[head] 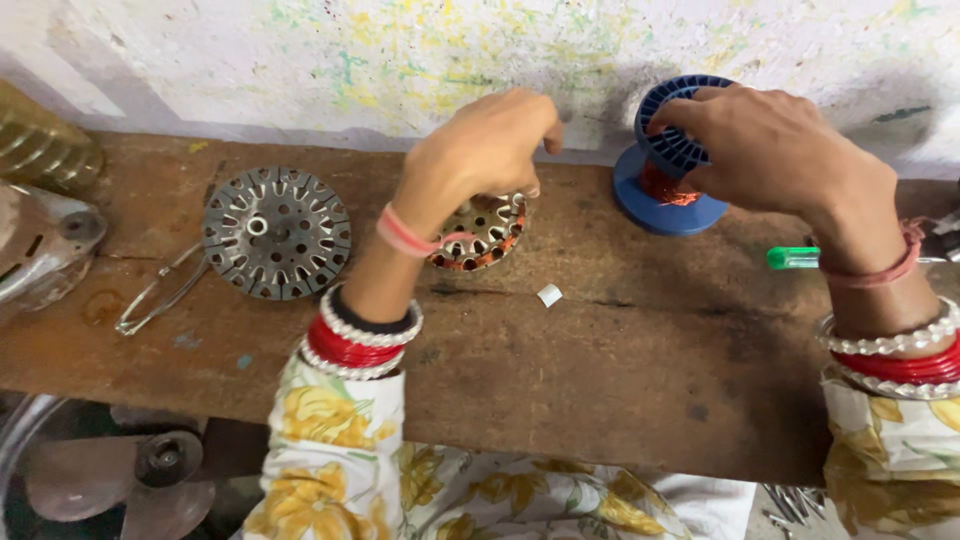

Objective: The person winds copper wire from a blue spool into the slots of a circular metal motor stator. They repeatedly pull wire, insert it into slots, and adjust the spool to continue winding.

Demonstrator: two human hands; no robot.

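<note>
Two slotted steel discs [277,232], ribbed blue spool [672,150]

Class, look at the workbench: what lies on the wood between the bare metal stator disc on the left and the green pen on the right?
In the head view, the copper-wound stator under the left hand, and a small white scrap.

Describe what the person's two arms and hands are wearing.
Both hands are bare. The left hand and right hand each have a thin pink wrist thread, then red bangles edged by white beaded bangles, above cream sleeves printed with yellow flowers.
</note>
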